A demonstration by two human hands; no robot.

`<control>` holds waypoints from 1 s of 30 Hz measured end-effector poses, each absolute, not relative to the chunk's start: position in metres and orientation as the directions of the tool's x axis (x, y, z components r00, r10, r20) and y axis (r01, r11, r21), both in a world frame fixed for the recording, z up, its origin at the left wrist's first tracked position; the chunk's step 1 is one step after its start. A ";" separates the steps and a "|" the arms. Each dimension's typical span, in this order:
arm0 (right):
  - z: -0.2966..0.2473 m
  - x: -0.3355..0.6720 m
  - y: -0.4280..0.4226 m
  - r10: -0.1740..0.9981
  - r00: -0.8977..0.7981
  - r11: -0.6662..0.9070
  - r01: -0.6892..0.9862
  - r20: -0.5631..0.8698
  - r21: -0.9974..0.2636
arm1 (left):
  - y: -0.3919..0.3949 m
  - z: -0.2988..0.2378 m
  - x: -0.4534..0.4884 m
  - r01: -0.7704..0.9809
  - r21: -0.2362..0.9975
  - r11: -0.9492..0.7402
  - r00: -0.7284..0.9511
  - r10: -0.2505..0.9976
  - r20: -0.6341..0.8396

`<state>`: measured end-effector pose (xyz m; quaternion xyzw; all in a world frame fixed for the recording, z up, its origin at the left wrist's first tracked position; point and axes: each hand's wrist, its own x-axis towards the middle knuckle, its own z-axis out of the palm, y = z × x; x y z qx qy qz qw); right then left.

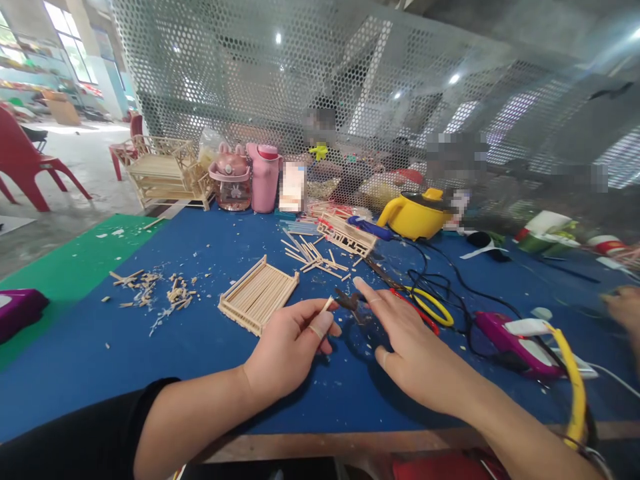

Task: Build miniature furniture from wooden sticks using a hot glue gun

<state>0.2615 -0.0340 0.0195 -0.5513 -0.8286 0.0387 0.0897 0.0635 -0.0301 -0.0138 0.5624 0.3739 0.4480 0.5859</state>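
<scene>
My left hand (290,347) is closed in a pinch on a short thin wooden stick (327,305) that points up and right. My right hand (400,333) reaches over the blue table cover, fingers stretched toward small dark pliers (350,301) with red and yellow handles (425,307); the fingertips touch or hover at the tool, and no grip is visible. A flat panel of glued sticks (257,295) lies just left of my left hand.
Loose sticks (310,253) and a small stick frame (345,235) lie further back, with wood scraps (150,290) at left. A purple glue gun (520,337), black cables, a yellow pot (415,213), pink bottles and a wooden model chair (165,170) stand around. Another person's hand (623,307) is at right.
</scene>
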 end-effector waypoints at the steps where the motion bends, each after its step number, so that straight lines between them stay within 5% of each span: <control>1: 0.021 0.259 -0.036 0.916 -0.381 0.397 0.906 0.123 -0.149 | -0.030 -0.013 0.064 -0.114 0.993 -0.038 0.325 0.943 0.073; 16: 0.020 0.251 -0.042 0.883 -0.395 0.438 0.888 0.253 -0.143 | -0.035 -0.008 0.062 -0.124 0.987 -0.100 0.364 0.921 0.140; 30: 0.019 0.254 -0.045 0.889 -0.380 0.446 0.849 0.257 -0.285 | -0.037 -0.012 0.063 -0.170 0.983 -0.075 0.362 0.923 0.133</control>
